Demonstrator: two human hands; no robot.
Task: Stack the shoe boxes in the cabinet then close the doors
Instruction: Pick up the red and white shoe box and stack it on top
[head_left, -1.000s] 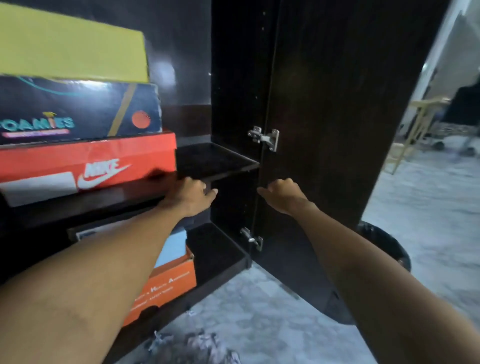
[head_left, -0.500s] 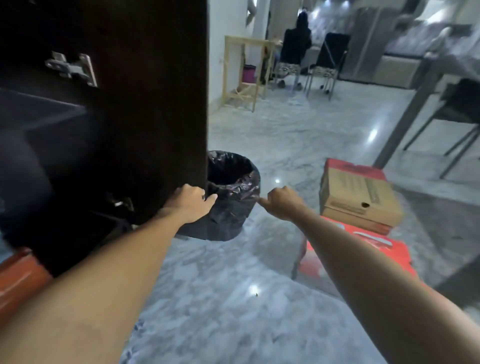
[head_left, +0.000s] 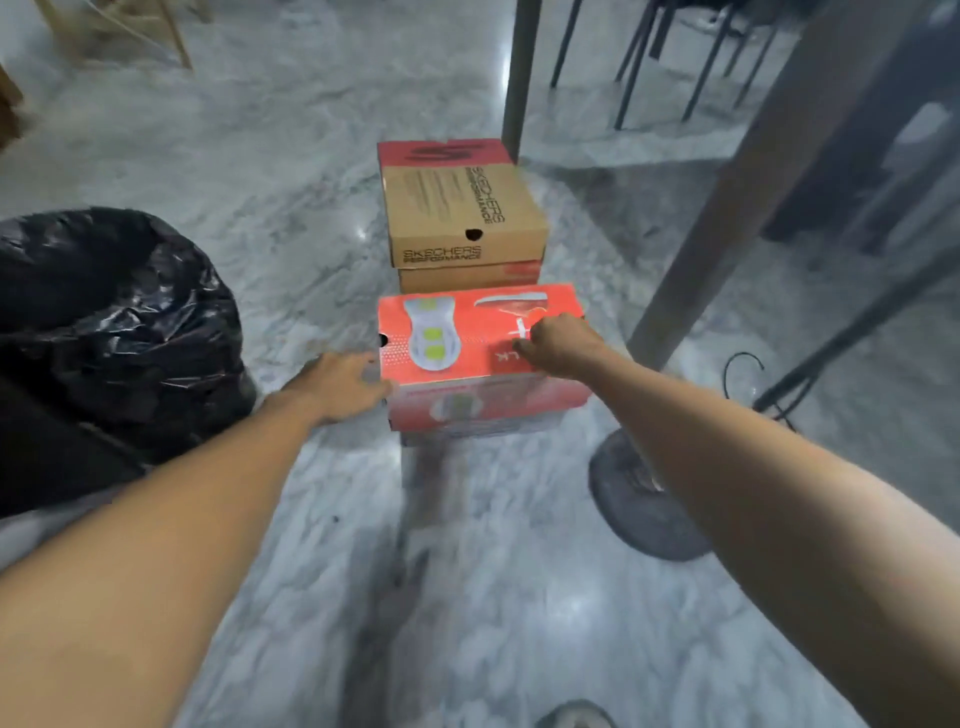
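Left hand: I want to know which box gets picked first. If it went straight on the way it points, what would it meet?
The left hand would meet the red shoe box, at its near left corner; contact is unclear.

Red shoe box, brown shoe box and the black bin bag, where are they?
red shoe box (head_left: 467, 332): head view, on its lid.
brown shoe box (head_left: 457, 208): head view, on its top.
black bin bag (head_left: 114, 322): head view, on its crinkled plastic.

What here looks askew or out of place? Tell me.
The brown Skechers box sits twisted on the box beneath it, not squared up. A black cable loops loose on the floor by the round stand base. The red box looks undamaged.
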